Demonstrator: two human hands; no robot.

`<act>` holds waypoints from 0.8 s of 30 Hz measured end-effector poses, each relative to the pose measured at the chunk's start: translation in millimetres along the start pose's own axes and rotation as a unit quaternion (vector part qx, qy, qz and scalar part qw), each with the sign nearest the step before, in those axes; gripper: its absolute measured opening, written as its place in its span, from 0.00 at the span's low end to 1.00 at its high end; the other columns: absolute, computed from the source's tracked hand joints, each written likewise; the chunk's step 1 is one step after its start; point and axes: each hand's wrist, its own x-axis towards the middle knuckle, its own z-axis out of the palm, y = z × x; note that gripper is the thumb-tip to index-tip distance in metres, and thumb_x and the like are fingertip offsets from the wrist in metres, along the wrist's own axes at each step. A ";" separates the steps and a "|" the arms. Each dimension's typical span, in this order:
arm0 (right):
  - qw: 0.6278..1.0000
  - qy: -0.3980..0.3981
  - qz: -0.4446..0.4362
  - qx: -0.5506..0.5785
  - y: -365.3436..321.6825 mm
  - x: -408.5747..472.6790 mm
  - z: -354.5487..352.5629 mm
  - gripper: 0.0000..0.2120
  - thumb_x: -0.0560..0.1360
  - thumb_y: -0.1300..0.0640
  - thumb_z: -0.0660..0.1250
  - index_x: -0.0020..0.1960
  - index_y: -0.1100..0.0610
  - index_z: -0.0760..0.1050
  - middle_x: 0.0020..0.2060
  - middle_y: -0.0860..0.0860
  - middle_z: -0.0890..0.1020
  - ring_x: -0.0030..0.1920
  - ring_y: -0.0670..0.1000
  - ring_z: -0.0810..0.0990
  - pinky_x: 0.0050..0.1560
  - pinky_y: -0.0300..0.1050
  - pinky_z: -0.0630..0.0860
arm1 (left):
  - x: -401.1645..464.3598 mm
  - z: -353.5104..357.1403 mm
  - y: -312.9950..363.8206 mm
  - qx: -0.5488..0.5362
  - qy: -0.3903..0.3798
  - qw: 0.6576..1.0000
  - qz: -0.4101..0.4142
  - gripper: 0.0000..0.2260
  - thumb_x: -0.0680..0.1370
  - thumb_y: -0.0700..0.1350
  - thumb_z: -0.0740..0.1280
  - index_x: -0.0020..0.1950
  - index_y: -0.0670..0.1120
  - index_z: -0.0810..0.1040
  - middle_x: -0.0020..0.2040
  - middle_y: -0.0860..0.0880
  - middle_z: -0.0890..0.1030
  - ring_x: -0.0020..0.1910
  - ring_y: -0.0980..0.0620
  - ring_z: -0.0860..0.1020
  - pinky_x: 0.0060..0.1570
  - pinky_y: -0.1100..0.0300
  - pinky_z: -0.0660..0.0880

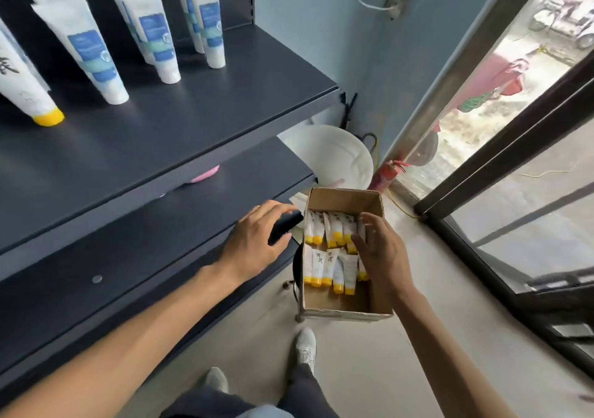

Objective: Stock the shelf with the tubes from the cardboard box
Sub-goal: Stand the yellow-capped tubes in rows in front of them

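An open cardboard box [340, 197] stands on a black stool by the end of the dark shelf [199, 102]. Inside lie several white tubes with yellow caps [324, 265] in two rows. My right hand [379, 250] reaches into the box on its right side, fingers curled around a tube in the far row [348, 229]. Over the corner of the lower shelf [135, 257], just left of the box, my left hand [257, 241] rests with its fingers spread and nothing in it. One white tube with a yellow cap [27, 93] stands on the upper shelf at left.
Several white tubes with blue labels [96, 54] stand cap-down on the upper shelf. A white bucket [334, 157] and a red fire extinguisher [385, 173] sit behind the box. A glass door with a dark frame [501, 167] runs along the right. My shoes [305, 347] are on the floor below.
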 end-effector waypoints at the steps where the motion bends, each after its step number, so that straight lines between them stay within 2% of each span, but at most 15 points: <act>1: 1.000 -0.007 0.013 0.003 19.9 3.1 2.8 0.19 0.77 0.55 0.71 0.67 0.55 0.74 0.61 0.51 0.81 0.58 0.53 0.80 0.56 0.44 0.77 | 7.8 19.3 1.5 -0.015 -0.012 1.000 -0.020 0.19 0.76 0.42 0.71 0.66 0.50 0.76 0.61 0.55 0.78 0.56 0.55 0.77 0.57 0.61 0.75; 4: 0.998 -0.040 0.054 0.007 76.0 12.4 15.3 0.19 0.77 0.54 0.71 0.65 0.57 0.75 0.59 0.52 0.81 0.57 0.53 0.81 0.55 0.48 0.79 | 31.6 80.2 0.3 -0.046 -0.059 0.994 -0.081 0.19 0.77 0.42 0.71 0.67 0.49 0.76 0.60 0.54 0.78 0.56 0.55 0.77 0.56 0.58 0.76; 9: 0.986 -0.119 0.120 0.010 155.9 33.1 58.4 0.15 0.77 0.57 0.70 0.62 0.58 0.76 0.55 0.54 0.82 0.54 0.54 0.81 0.52 0.45 0.77 | 64.6 186.6 -21.7 -0.062 -0.127 0.973 -0.185 0.18 0.78 0.43 0.69 0.66 0.52 0.75 0.58 0.55 0.77 0.54 0.54 0.78 0.53 0.53 0.78; 13: 0.968 -0.183 0.170 0.040 208.3 52.6 114.8 0.13 0.77 0.57 0.68 0.61 0.56 0.75 0.56 0.52 0.81 0.54 0.53 0.81 0.54 0.50 0.80 | 86.5 267.8 -52.1 -0.073 -0.172 0.948 -0.259 0.17 0.78 0.44 0.67 0.66 0.53 0.74 0.57 0.56 0.77 0.53 0.53 0.79 0.50 0.55 0.77; 16: 0.952 -0.209 0.212 0.072 240.5 66.3 164.5 0.12 0.78 0.55 0.68 0.60 0.57 0.75 0.55 0.53 0.82 0.53 0.53 0.81 0.54 0.53 0.80 | 97.3 326.7 -82.0 -0.078 -0.189 0.927 -0.315 0.17 0.78 0.42 0.67 0.67 0.51 0.74 0.60 0.53 0.78 0.52 0.51 0.79 0.48 0.58 0.74; 18: 0.940 -0.230 0.238 0.084 259.3 73.8 198.0 0.13 0.78 0.55 0.68 0.61 0.58 0.75 0.55 0.54 0.82 0.54 0.54 0.81 0.53 0.55 0.80 | 101.8 362.9 -101.7 -0.062 -0.198 0.910 -0.359 0.18 0.79 0.42 0.66 0.68 0.51 0.74 0.62 0.52 0.78 0.55 0.49 0.79 0.50 0.59 0.72; 20: 0.930 -0.241 0.264 0.089 275.8 79.9 228.4 0.13 0.79 0.54 0.67 0.61 0.58 0.75 0.56 0.55 0.82 0.54 0.54 0.82 0.53 0.52 0.80 | 105.6 394.1 -118.7 -0.048 -0.205 0.892 -0.400 0.19 0.80 0.42 0.65 0.71 0.49 0.72 0.66 0.50 0.78 0.61 0.47 0.77 0.57 0.58 0.71; 22: 0.923 -0.247 0.280 0.093 289.9 83.4 255.5 0.16 0.79 0.53 0.67 0.63 0.59 0.74 0.57 0.55 0.82 0.55 0.54 0.82 0.52 0.47 0.78 | 108.8 419.5 -132.5 -0.034 -0.206 0.877 -0.432 0.21 0.81 0.43 0.64 0.74 0.46 0.69 0.69 0.46 0.76 0.66 0.44 0.75 0.64 0.52 0.72; 24: 0.918 -0.250 0.291 0.097 299.7 86.5 276.8 0.18 0.79 0.53 0.67 0.66 0.60 0.73 0.58 0.55 0.82 0.57 0.55 0.81 0.52 0.46 0.78 | 111.5 439.9 -142.4 -0.025 -0.210 0.862 -0.460 0.20 0.81 0.43 0.63 0.74 0.44 0.69 0.70 0.42 0.75 0.67 0.41 0.74 0.67 0.49 0.71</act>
